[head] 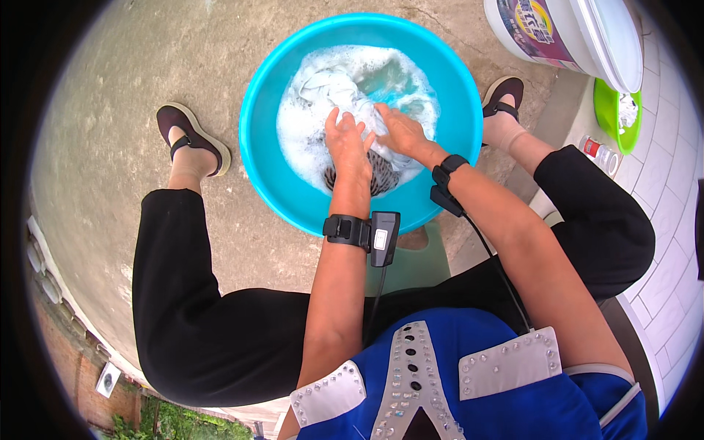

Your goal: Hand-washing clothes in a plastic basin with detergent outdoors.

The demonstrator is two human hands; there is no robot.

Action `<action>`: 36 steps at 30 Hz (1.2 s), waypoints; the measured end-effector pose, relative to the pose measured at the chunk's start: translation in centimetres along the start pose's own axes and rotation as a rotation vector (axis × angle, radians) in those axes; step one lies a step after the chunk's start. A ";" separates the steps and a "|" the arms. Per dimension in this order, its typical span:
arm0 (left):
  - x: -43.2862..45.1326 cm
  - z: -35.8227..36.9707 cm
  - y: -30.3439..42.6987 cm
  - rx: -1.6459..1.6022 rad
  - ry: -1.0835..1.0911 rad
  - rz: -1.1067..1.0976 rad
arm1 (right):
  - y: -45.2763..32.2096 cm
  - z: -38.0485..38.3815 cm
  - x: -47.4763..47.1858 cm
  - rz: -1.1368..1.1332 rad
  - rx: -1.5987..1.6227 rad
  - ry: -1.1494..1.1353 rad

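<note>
A turquoise plastic basin (263, 159) stands on the floor between my feet, holding foamy water. White wet cloth (330, 82) lies bunched in the suds, and a dark-patterned cloth (383, 175) shows nearer to me, partly under foam. My left hand (347, 142) is over the cloths with its fingers spread and nothing visible in them. Beside it, my right hand (406, 132) reaches into the white cloth with bent fingers; whether it grips the fabric cannot be made out. Both wrists wear black straps with small devices and cables.
A green plastic stool (412, 267) is partly seen below the basin. At the upper right are a white bucket (555, 33) with a printed label, a lime-green container (608, 110) with white stuff in it, and a clear jar (599, 154). White tiles (660, 209) border the concrete floor (110, 137).
</note>
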State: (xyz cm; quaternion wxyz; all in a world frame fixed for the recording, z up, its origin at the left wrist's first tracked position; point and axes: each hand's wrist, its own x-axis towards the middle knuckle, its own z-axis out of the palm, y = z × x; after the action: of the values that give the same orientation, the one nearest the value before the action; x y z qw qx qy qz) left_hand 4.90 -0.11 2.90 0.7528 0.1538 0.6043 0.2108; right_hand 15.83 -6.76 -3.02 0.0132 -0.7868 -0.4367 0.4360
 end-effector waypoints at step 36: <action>-1.4 1.6 1.9 0.078 -0.037 0.044 | 0.2 -6.8 0.7 0.205 0.494 0.478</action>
State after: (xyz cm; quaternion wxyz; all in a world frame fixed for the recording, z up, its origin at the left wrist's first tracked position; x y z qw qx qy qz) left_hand 5.95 0.85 5.39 0.7523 0.2001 0.5947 0.2009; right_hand 20.82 -3.96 0.63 0.2608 -0.8793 -0.2214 0.3312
